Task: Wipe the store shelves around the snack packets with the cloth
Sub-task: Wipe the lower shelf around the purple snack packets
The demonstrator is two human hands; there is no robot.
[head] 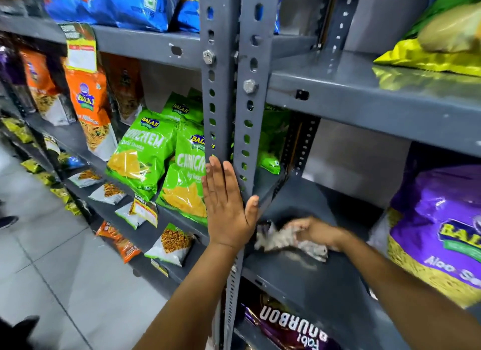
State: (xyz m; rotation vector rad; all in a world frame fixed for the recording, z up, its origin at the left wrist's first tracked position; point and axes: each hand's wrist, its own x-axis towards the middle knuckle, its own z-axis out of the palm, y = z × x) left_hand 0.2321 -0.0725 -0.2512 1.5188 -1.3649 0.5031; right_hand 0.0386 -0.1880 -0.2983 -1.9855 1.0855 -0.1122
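My right hand (313, 231) presses a crumpled white-grey cloth (276, 241) onto the grey metal shelf (307, 282); both are motion-blurred. The cloth lies on the bare left part of that shelf, left of a large purple snack packet (440, 235). My left hand (227, 206) lies flat with fingers straight against the slotted grey upright post (246, 131), thumb hooked around its edge. Green snack packets (166, 157) stand on the neighbouring shelf just left of the post, and another green packet (273, 138) sits at the back behind the post.
Orange packets (89, 112) stand further left. Blue packets (117, 6) fill the top shelf. A yellow-green packet (437, 55) lies on the shelf above the cloth. A dark biscuit pack (289, 326) sits below. Small packets (171, 245) line the lower left shelf beside the tiled floor (52, 266).
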